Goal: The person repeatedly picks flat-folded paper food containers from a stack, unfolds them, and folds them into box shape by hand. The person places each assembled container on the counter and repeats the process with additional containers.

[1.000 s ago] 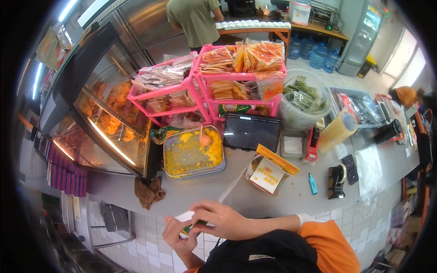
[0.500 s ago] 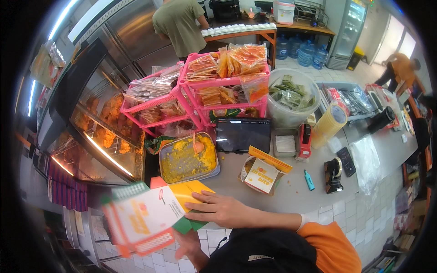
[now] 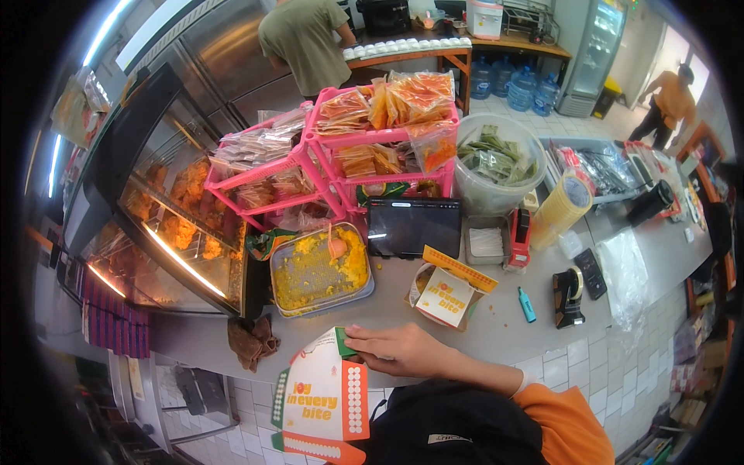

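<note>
A flat printed cardboard food box [image 3: 314, 387], white with orange, green and yellow parts, is held low in front of me, at the counter's near edge. My right hand [image 3: 399, 349] pinches its green end flap, fingers stretched over the top and closed on it. My left hand is hidden, with the box covering the spot. Beyond the box lies a metal tray [image 3: 364, 297] of yellow rice, with an orange scoop [image 3: 336, 246] in it. An assembled box [image 3: 446, 298] with its lid raised stands to the right of the tray.
A lit display case [image 3: 178, 225] of fried food stands left; a brown cloth [image 3: 252, 341] lies near it. Pink racks [image 3: 325, 139] of sauce packets, a tablet [image 3: 415, 227], a tub [image 3: 500, 167], a tape dispenser [image 3: 569, 298] and a marker [image 3: 526, 304] share the counter. Two people are farther off.
The box has swung from the left toward me and turned, uncovering the brown cloth. My left hand has gone from sight behind it. A distant person at right has straightened up.
</note>
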`<state>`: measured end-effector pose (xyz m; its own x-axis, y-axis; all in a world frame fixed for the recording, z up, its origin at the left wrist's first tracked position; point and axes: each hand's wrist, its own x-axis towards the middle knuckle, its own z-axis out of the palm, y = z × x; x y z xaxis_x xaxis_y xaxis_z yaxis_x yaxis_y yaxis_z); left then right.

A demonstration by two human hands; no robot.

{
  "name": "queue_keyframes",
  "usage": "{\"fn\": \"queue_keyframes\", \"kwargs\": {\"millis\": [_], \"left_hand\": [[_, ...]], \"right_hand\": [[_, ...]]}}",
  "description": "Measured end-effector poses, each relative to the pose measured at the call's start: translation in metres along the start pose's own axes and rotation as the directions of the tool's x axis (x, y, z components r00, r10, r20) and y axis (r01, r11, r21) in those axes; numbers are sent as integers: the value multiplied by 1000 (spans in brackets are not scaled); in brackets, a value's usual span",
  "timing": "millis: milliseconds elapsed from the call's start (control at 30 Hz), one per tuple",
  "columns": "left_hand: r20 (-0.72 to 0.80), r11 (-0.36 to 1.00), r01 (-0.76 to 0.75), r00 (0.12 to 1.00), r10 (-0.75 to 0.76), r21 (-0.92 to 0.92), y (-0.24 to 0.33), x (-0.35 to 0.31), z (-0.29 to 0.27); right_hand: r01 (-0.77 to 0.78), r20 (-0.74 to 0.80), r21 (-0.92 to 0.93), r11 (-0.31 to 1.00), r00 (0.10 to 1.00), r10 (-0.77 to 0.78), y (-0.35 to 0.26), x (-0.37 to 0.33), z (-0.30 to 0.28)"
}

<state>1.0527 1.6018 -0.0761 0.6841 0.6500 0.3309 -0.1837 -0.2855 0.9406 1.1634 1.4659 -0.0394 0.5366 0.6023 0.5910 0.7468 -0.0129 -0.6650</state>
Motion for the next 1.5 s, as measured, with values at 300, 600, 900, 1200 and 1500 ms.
{"fn": "queue_keyframes", "kwargs": {"millis": [300, 600, 900, 1200, 1500], "left_hand": [[155, 747, 243, 970, -187, -619, -2, 13, 9], [244, 967, 203, 940, -237, 157, -16, 18, -8], [129, 955, 284, 953, -273, -84, -32, -28, 6], [243, 931, 354, 914, -325, -90, -6, 13, -54], [-172, 989, -36, 983, 61, 142, 4, -15, -5]], "right_hand": [[-209, 91, 199, 957, 977, 194, -1, 3, -13], [-270, 134, 303, 914, 962, 240, -10, -1, 0], [-13, 6, 137, 990, 1000, 12, -8, -11, 21], [8, 226, 7, 1000, 974, -9, 0, -15, 30], [59, -96, 19, 998, 994, -57, -12, 3, 47]]}}
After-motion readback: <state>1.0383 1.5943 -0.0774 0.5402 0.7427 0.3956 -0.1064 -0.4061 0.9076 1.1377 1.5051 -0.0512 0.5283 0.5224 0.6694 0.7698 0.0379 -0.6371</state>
